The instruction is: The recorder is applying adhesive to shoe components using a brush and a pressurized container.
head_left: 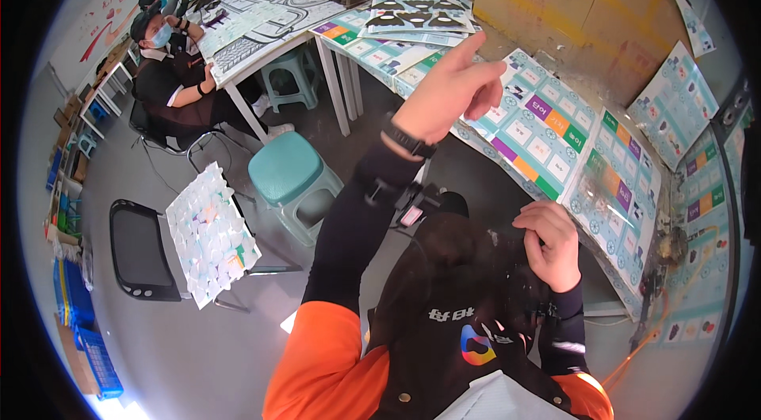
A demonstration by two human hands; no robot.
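My left hand (pixel 453 95) is raised over the near edge of the patterned table, with its index finger stretched out and the other fingers partly bent. I see nothing in it. Beyond its fingertip lies a stack of sheets with black cut-out shapes (pixel 420 21). Lower and to the right, my right hand (pixel 552 247) hovers in front of my dark apron, its fingers curled in and no object showing. Closest to it is the table's printed sheet (pixel 547 125), with coloured squares and white cards under a clear cover.
A large taped cardboard box (pixel 567 4) stands at the table's back. To the left are a green stool (pixel 287 169) and a chair (pixel 143 250) with a board of overlapping paper pieces (pixel 210 234). A masked person (pixel 170 63) sits at the white drawing-covered table (pixel 261 16).
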